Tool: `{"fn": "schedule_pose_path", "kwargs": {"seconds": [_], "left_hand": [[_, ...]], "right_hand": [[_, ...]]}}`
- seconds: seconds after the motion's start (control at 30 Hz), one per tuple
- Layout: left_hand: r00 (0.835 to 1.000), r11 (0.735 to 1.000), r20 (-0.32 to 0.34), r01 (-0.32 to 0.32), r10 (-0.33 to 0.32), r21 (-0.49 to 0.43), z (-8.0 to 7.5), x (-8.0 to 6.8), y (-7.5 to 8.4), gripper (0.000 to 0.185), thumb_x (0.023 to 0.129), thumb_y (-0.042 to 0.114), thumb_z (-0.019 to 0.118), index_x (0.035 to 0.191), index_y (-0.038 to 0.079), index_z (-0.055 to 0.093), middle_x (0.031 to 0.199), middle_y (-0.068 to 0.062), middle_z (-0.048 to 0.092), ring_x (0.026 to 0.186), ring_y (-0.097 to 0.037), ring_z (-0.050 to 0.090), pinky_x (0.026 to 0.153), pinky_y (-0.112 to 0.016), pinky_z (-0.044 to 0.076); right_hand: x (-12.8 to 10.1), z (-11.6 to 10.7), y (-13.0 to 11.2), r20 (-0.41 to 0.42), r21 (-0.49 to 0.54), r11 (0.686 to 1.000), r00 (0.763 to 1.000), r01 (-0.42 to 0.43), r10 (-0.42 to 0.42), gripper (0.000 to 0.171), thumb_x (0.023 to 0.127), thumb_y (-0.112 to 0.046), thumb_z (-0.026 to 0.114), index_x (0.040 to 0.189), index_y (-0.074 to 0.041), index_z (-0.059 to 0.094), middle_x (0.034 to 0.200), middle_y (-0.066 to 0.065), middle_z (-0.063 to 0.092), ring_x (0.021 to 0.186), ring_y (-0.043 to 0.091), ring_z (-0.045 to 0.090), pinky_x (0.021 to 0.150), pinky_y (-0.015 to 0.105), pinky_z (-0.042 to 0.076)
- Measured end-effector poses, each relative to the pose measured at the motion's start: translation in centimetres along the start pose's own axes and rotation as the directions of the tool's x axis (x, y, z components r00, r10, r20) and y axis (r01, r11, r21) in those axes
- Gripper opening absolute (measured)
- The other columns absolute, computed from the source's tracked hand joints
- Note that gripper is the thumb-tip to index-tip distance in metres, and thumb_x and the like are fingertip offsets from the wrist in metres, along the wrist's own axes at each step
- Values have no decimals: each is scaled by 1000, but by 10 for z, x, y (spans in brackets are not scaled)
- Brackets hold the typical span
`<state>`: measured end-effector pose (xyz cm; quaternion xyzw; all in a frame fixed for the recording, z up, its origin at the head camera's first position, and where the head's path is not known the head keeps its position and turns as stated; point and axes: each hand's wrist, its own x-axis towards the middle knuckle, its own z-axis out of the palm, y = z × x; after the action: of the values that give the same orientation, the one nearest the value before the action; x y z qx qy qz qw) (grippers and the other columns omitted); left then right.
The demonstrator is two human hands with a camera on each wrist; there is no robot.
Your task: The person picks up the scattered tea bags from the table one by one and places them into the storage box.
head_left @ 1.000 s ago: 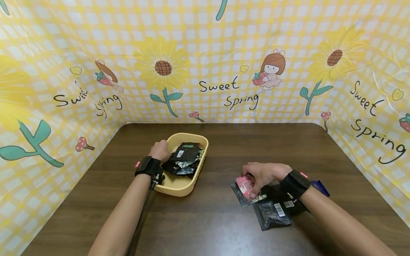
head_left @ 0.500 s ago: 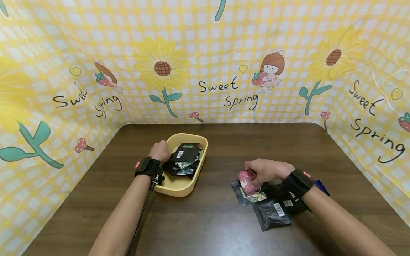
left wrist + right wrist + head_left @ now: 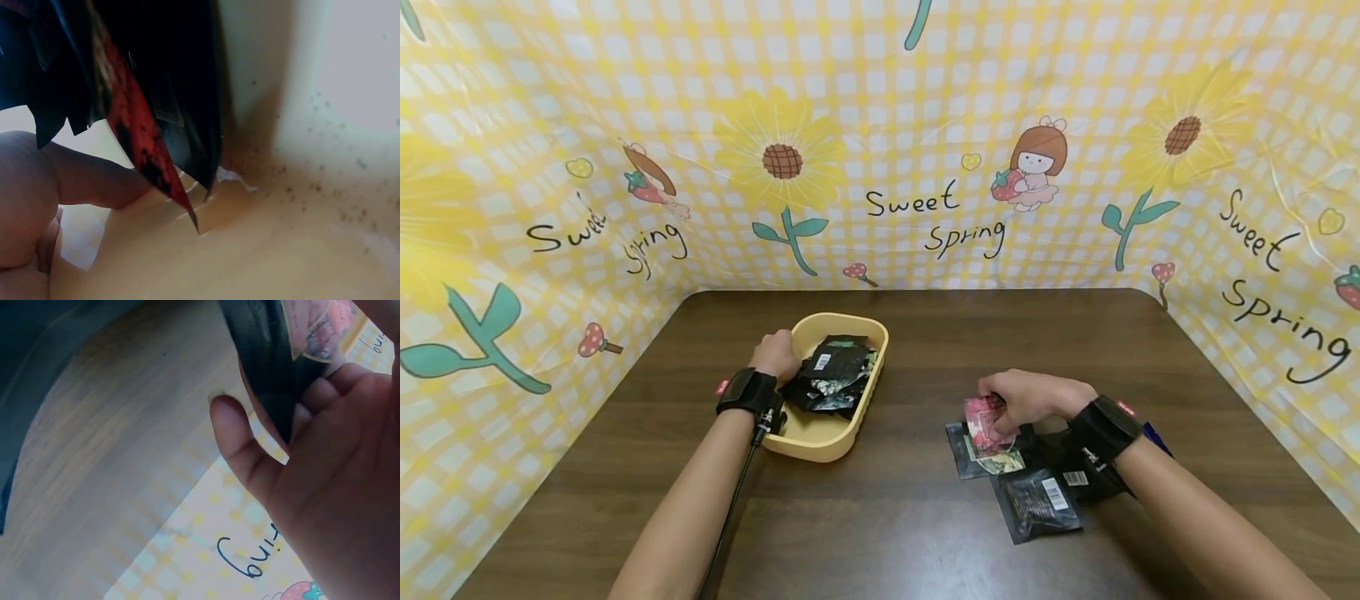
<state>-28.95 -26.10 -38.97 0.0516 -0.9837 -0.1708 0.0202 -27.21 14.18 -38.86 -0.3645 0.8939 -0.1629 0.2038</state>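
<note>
Right hand [image 3: 1032, 398], at 4 o'clock: fingers grasp a pink packet [image 3: 981, 416] above loose black sachets [image 3: 1037, 502]. Left hand [image 3: 775, 353], at 9 o'clock: clenched on yellow tray [image 3: 820, 437] rim.

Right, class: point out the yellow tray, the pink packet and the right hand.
yellow tray [image 3: 820, 446], head view, on its bare near rim.
pink packet [image 3: 979, 418], head view, on its face left of the fingers.
right hand [image 3: 1033, 396], head view, on the back of the hand gripping the packet.

Black wrist straps [image 3: 747, 389] with red tags, bare forearms, left cable [image 3: 733, 500].
</note>
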Motion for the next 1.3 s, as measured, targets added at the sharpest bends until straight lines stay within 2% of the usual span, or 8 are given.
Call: {"fn": "schedule_pose_path", "kwargs": {"seconds": [0.2, 0.3, 0.47, 0.6, 0.73, 0.97, 1.3], "left_hand": [[1000, 1000, 7, 3, -3, 3, -1, 0, 0, 11, 80, 5, 52, 88, -2, 57, 93, -24, 62, 80, -35, 57, 74, -47, 47], [1000, 1000, 9, 8, -8, -2, -1, 1, 0, 12, 80, 5, 53, 89, -2, 57, 92, -22, 61, 79, -34, 57, 73, -46, 47], [1000, 1000, 8, 3, -3, -5, 0, 1, -1, 13, 80, 5, 54, 89, -2, 57, 91, -22, 61, 77, -33, 56, 71, -45, 46], [1000, 1000, 6, -5, 5, -2, 0, 2, -2, 11, 79, 5, 54, 87, -2, 57, 90, -22, 61, 77, -33, 56, 71, -45, 46], [1000, 1000, 7, -9, 9, -5, 0, 2, -2, 12, 80, 5, 54, 88, -3, 57, 90, -22, 61, 78, -34, 57, 71, -46, 47], [1000, 1000, -4, -5, 5, -5, 0, 0, -3, 16, 80, 6, 56, 93, -4, 58, 91, -22, 62, 79, -34, 57, 71, -46, 47], [1000, 1000, 2, -5, 5, -9, -1, 0, -2, 15, 80, 5, 56, 92, -4, 57, 89, -22, 61, 77, -34, 57, 70, -46, 47]], "right_hand": [[-2, -5, 5, 43, 53, 997, 998, 47, -50, 23, 75, -10, 75, 84, -12, 54, 74, -5, 47, 66, 8, 44, 59, 21, 38], [-2, -7, 9, 61, 114, 990, 994, 78, -85, 22, 77, -10, 75, 82, -10, 54, 73, -6, 47, 65, 6, 45, 59, 20, 38], [-4, -10, 15, 87, 252, 964, 990, 89, -114, 17, 82, -11, 72, 86, -7, 56, 74, -3, 57, 65, 6, 53, 59, 21, 45], [-2, -14, 18, 61, 310, 944, 989, 112, -137, 14, 86, -17, 70, 92, -8, 62, 79, 0, 63, 67, 7, 56, 62, 22, 48], [6, -21, 14, -6, 315, 937, 987, 153, -159, 14, 88, -19, 68, 95, -9, 64, 79, 1, 62, 67, 7, 55, 63, 22, 47], [38, -31, -15, -127, 306, 929, 976, 210, -179, 16, 88, -21, 68, 94, -8, 62, 78, 3, 60, 64, 10, 52, 61, 21, 44], [94, -33, -86, -220, 314, 919, 960, 239, -174, 14, 87, -20, 70, 96, -12, 65, 78, 1, 64, 65, 10, 57, 63, 23, 46]]}}
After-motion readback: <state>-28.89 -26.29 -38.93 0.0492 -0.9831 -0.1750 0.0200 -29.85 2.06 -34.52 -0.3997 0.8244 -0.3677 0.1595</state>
